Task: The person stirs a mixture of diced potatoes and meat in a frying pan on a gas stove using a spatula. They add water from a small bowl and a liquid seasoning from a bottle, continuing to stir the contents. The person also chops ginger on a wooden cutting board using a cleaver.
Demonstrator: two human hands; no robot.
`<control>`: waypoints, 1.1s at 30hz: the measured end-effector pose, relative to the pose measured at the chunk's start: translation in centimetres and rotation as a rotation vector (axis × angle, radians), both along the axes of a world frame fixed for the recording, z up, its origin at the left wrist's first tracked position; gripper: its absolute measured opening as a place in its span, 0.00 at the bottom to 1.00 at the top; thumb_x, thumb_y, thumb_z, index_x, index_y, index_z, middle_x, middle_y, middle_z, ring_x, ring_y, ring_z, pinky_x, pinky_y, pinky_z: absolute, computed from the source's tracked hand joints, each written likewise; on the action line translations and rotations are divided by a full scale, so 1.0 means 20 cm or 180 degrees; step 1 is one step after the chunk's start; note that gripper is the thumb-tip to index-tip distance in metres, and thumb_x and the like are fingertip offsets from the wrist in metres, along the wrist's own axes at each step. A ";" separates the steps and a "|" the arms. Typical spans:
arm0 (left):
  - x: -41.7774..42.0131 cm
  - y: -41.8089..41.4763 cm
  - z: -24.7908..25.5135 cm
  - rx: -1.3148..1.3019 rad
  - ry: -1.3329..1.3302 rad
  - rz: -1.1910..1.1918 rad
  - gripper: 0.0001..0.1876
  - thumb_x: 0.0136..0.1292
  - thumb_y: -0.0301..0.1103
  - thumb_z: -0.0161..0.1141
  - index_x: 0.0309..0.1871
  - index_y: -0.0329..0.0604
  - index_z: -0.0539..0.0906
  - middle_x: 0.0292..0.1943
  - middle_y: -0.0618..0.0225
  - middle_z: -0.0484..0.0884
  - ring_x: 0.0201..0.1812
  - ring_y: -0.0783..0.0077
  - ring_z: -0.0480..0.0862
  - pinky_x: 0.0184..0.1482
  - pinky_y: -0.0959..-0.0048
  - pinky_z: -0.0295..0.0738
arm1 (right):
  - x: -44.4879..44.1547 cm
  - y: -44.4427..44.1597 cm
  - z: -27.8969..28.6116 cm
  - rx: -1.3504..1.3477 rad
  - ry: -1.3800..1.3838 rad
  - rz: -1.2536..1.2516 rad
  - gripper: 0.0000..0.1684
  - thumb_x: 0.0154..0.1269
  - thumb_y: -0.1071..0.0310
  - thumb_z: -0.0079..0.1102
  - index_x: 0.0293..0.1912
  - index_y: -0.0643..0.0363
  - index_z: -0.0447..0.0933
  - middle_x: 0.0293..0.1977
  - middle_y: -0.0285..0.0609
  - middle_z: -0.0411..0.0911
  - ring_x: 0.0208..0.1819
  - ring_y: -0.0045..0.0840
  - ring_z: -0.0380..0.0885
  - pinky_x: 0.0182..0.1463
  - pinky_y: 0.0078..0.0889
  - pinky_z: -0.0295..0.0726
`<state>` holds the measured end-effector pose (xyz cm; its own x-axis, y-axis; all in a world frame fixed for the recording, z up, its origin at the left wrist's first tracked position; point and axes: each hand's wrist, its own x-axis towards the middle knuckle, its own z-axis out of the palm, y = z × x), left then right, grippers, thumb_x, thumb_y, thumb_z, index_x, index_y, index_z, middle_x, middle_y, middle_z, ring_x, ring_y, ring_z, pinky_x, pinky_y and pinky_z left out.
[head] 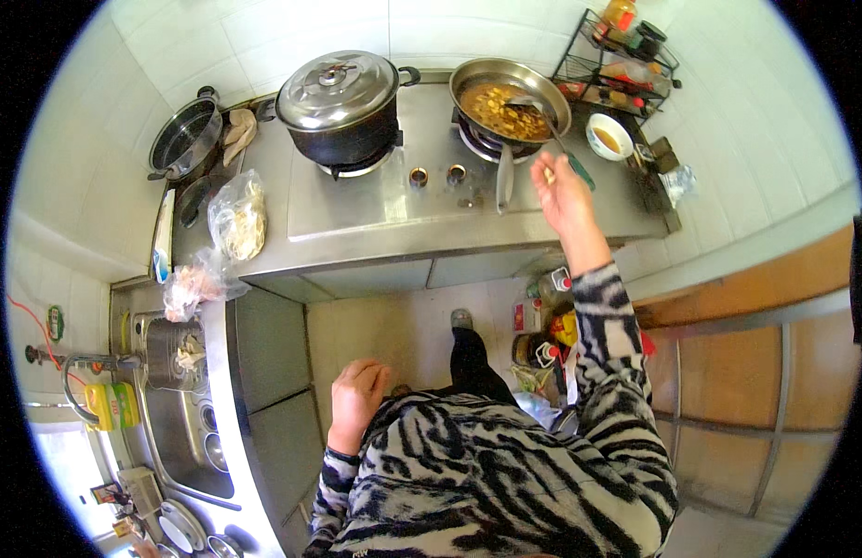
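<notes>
My right hand (565, 195) is raised over the front of the stove, beside the green handle (581, 171) of a metal turner. A small pale yellow piece shows between its bent fingers. The turner's blade (526, 102) rests in a steel frying pan (556, 91) of brown sauce and yellowish chunks (500, 111), on the right burner. The pan's grey handle (505, 183) points towards me, left of that hand. My left hand (359, 399) hangs low in front of my body, fingers loosely curled and touching nothing visible; its palm is hidden.
A large lidded pot (343, 111) stands on the left burner, with an empty-looking pot (188, 136) farther left. Plastic bags (238, 216) lie near the counter corner, above the sink (186, 446). A bowl of brown liquid (609, 137) and a spice rack (612, 66) stand right. Bottles (542, 349) crowd the floor.
</notes>
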<state>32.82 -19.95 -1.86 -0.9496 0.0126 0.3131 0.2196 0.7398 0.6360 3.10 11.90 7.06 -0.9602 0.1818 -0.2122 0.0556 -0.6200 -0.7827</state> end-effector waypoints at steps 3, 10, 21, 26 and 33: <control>-0.15 0.09 0.01 0.0071 -0.0191 0.0408 0.04 0.58 0.26 0.66 0.33 0.35 0.84 0.36 0.55 0.85 0.36 0.53 0.84 0.40 0.62 0.79 | -0.50 0.00 0.00 0.0541 0.0071 0.0301 0.23 0.79 0.55 0.41 0.50 0.68 0.73 0.48 0.45 0.75 0.45 0.30 0.76 0.57 0.32 0.78; -0.54 0.37 0.10 0.0151 -0.0241 0.0758 0.03 0.58 0.27 0.66 0.33 0.37 0.85 0.35 0.60 0.84 0.36 0.57 0.84 0.40 0.64 0.79 | -1.21 -0.07 -0.08 0.1425 0.0178 0.1286 0.40 0.79 0.43 0.23 0.68 0.69 0.62 0.72 0.54 0.57 0.76 0.39 0.48 0.78 0.39 0.41; -0.89 0.35 0.09 -0.0024 -0.0423 0.0581 0.05 0.59 0.30 0.66 0.34 0.37 0.85 0.35 0.60 0.85 0.36 0.56 0.84 0.39 0.63 0.79 | -1.04 0.35 0.02 0.1596 0.0598 0.0864 0.25 0.79 0.54 0.41 0.59 0.66 0.72 0.53 0.44 0.78 0.53 0.31 0.77 0.60 0.31 0.71; -1.05 0.28 0.06 0.0029 -0.0262 0.0167 0.06 0.59 0.30 0.66 0.34 0.37 0.85 0.35 0.59 0.84 0.36 0.55 0.84 0.39 0.63 0.79 | -0.57 0.64 -0.12 0.4900 0.0603 0.0537 0.24 0.70 0.61 0.58 0.59 0.65 0.71 0.50 0.49 0.77 0.50 0.36 0.78 0.54 0.36 0.76; -1.22 0.25 0.09 0.0135 -0.0137 -0.0506 0.05 0.58 0.29 0.66 0.34 0.37 0.84 0.36 0.60 0.84 0.38 0.56 0.83 0.40 0.63 0.79 | -0.39 0.50 -0.16 0.6036 -0.0097 0.0768 0.28 0.66 0.66 0.57 0.63 0.63 0.66 0.53 0.61 0.72 0.51 0.53 0.76 0.53 0.47 0.76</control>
